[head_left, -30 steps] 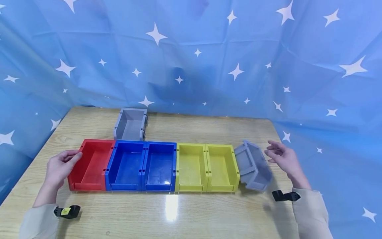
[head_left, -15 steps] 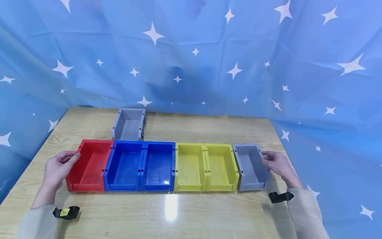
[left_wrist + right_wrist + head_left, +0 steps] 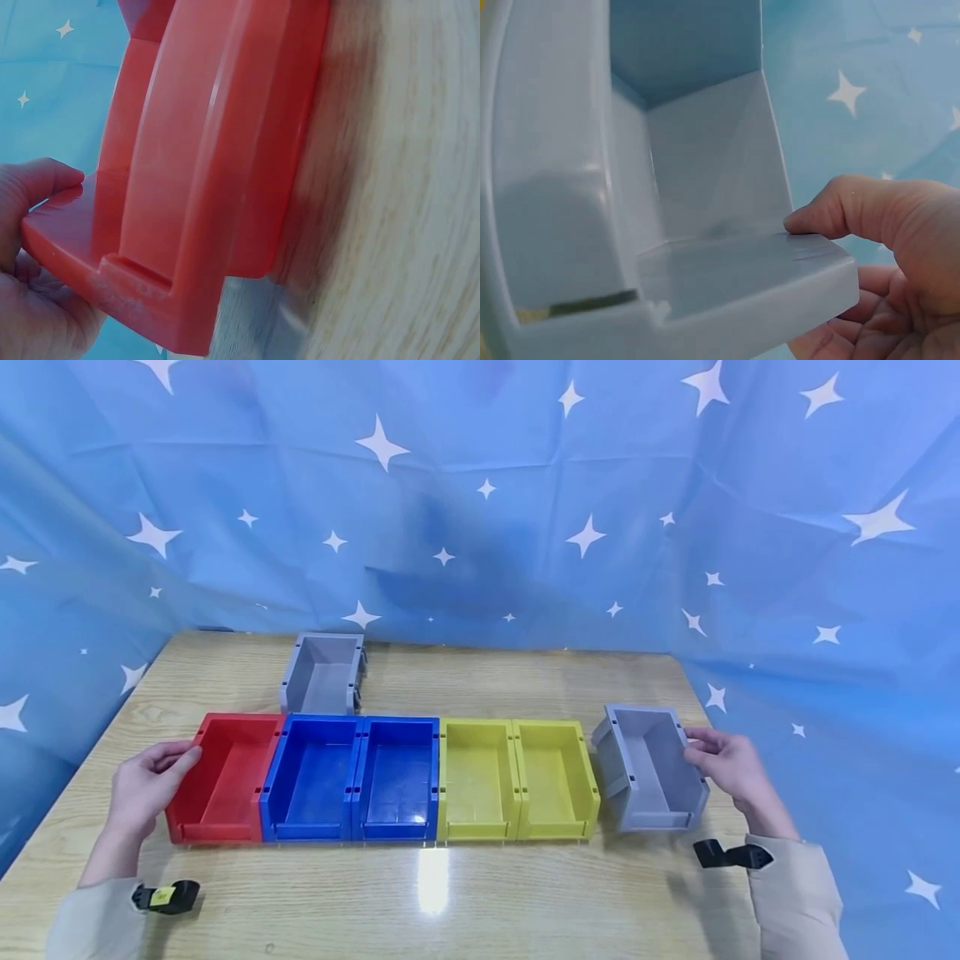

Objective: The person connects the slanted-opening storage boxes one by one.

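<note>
At the left end of a row of plastic bins, my left hand pinches the side wall of the red bin, thumb inside and fingers outside. My right hand grips the right wall of a grey bin, its thumb over the rim in the right wrist view. This grey bin is raised and slightly tilted, with a gap between it and the right yellow bin. Between the red bin and the gap stand two blue bins and two yellow bins, side by side.
A second grey bin stands behind the red and blue bins. The blue bins and left yellow bin sit in line on the wooden table. A blue star-patterned curtain hangs behind and to the sides.
The right hand took hold of the grey bin, which turned upright beside the yellow bin, then moved up and right away from it. The left hand stayed on the red bin.
</note>
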Available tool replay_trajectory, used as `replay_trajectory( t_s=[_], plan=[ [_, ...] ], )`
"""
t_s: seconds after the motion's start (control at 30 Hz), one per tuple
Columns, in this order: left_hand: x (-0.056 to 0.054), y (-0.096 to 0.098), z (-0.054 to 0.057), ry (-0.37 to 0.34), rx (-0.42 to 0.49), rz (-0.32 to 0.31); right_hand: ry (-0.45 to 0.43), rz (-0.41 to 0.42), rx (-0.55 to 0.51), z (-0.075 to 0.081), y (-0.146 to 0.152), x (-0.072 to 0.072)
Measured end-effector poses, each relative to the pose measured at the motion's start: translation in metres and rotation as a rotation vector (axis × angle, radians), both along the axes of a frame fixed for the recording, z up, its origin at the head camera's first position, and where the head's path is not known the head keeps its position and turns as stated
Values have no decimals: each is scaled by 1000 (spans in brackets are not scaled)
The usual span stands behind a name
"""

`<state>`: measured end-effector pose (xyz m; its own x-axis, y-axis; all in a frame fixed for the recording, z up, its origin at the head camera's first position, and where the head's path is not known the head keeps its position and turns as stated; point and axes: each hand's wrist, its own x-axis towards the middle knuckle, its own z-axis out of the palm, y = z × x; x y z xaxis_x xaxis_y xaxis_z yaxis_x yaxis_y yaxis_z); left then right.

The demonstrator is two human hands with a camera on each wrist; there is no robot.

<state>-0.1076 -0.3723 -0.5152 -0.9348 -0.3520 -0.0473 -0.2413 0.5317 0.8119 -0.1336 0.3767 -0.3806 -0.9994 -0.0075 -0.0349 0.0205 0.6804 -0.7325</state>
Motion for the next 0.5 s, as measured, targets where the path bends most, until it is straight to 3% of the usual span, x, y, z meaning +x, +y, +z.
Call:
replay_trajectory(
  t_s=[0.5],
  plan=[
    [-2,-5,-8,18,-5,-5,-16,24,5,4,-9,-7]
  ],
)
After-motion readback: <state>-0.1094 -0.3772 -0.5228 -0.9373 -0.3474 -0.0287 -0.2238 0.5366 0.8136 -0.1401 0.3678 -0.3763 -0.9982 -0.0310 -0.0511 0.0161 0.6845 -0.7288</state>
